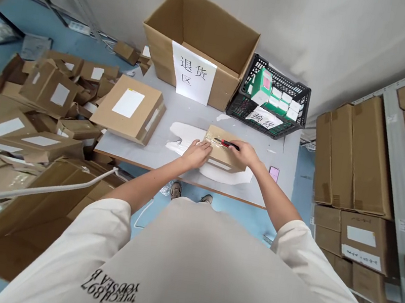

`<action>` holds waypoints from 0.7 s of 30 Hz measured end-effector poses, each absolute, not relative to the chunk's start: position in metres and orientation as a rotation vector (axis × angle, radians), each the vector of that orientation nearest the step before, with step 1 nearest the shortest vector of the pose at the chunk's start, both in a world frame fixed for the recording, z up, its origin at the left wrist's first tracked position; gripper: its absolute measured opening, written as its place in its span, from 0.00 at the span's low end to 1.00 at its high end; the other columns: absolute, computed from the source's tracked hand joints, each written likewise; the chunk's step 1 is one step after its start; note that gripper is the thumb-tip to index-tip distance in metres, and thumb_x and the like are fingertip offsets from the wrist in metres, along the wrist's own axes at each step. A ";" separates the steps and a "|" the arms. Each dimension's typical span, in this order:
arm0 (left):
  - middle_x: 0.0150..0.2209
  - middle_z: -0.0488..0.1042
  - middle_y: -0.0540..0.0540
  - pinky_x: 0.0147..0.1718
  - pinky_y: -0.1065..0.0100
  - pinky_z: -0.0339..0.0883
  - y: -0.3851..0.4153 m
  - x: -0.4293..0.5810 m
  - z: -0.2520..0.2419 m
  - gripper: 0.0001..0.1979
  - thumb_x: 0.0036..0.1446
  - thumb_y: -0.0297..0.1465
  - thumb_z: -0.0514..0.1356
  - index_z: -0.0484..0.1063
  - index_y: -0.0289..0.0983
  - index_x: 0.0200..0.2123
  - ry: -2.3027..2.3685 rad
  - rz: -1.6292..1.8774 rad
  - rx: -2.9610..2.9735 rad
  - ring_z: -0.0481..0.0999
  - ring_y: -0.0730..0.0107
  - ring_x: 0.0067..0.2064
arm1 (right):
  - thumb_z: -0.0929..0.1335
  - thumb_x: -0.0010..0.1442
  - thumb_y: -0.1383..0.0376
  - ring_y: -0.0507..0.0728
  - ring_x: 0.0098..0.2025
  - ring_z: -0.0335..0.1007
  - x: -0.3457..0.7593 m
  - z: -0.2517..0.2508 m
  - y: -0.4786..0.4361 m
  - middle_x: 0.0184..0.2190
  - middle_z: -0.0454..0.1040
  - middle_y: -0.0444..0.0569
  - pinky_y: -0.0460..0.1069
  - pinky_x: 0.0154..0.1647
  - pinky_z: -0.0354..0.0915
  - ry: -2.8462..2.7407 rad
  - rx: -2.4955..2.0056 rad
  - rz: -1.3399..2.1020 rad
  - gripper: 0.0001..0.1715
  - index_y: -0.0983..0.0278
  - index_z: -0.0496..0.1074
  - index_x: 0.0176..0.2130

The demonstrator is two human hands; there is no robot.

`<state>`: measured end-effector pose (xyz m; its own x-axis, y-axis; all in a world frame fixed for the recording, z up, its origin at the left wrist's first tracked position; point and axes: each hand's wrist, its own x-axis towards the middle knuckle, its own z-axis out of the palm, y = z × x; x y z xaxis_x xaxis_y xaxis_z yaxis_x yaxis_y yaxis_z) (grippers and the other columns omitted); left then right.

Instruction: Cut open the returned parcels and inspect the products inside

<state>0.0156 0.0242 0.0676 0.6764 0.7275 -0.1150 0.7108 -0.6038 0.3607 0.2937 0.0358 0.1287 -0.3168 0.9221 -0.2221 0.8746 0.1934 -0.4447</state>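
- Head view: brown box [224,159], clear tape across its top, sits mid-table [152,150].
- Left hand [196,153] lies flat on it, fingers spread; right hand [245,153] grips a red cutter [227,143] on the tape.
- Sign [192,73] behind reads "退货区".

A warehouse packing room: cardboard parcels [40,110] heaped on the floor, metal shelving [396,167] stacked with cartons.

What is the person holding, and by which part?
The right hand holds a red-and-black cutter by its handle end, with the blade end on the small cardboard box. The left hand presses on the box's left end without gripping it.
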 end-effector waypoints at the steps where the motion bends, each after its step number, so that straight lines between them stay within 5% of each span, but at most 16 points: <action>1: 0.77 0.71 0.30 0.78 0.41 0.57 0.024 0.015 0.067 0.27 0.70 0.27 0.56 0.74 0.35 0.70 1.116 0.057 2.508 0.68 0.47 0.79 | 0.65 0.81 0.59 0.66 0.65 0.81 0.287 0.129 0.040 0.65 0.85 0.55 0.54 0.65 0.71 -2.405 -1.802 0.745 0.24 0.60 0.84 0.66; 12: 0.78 0.71 0.34 0.76 0.49 0.64 0.029 0.007 0.065 0.31 0.67 0.18 0.55 0.74 0.37 0.71 1.060 0.051 2.506 0.66 0.55 0.81 | 0.64 0.82 0.59 0.65 0.60 0.82 0.265 0.129 0.057 0.61 0.87 0.56 0.51 0.57 0.69 -2.608 -1.843 0.651 0.25 0.60 0.83 0.67; 21: 0.77 0.72 0.35 0.75 0.50 0.64 0.031 0.006 0.067 0.34 0.64 0.15 0.56 0.74 0.36 0.71 1.043 0.038 2.501 0.66 0.55 0.81 | 0.64 0.83 0.60 0.64 0.62 0.81 0.260 0.130 0.055 0.63 0.86 0.56 0.51 0.60 0.68 -2.635 -1.838 0.659 0.24 0.59 0.82 0.67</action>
